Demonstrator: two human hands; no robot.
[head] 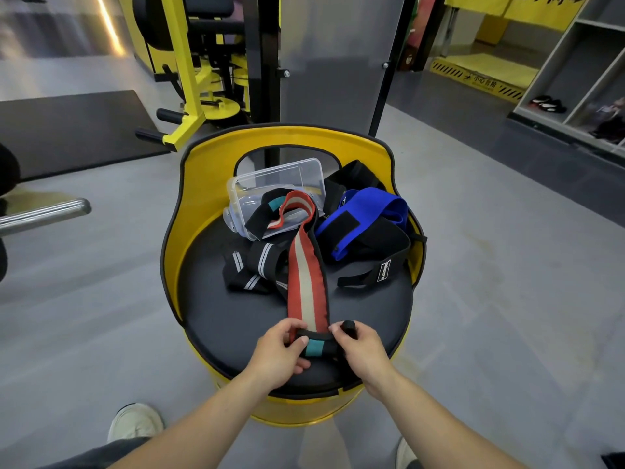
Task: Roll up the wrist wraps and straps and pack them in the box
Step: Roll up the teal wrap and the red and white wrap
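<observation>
I look down from the head camera at a round yellow barrel seat (203, 184) with a black cushion (365, 309) serving as the worktop. My left hand (279, 355) and right hand (360, 350) meet at the cushion's near edge, each closed in a grip on the near end of a long red wrap (306, 279) with a cream stripe down its middle. The left fingers curl round the black end piece with its teal patch (313, 347); the right thumb and fingers pinch the other side of that end. The wrap runs away from me across the cushion and its far end loops over the rim of a clear plastic box (280, 177), which sits tilted at the back of the seat. Just left of the wrap lie black straps with grey stripes (252, 269). To the right a blue wrap (365, 211) lies heaped on black straps (375, 245). A light shoe (135, 423) rests on the grey floor (507, 299) below.
</observation>
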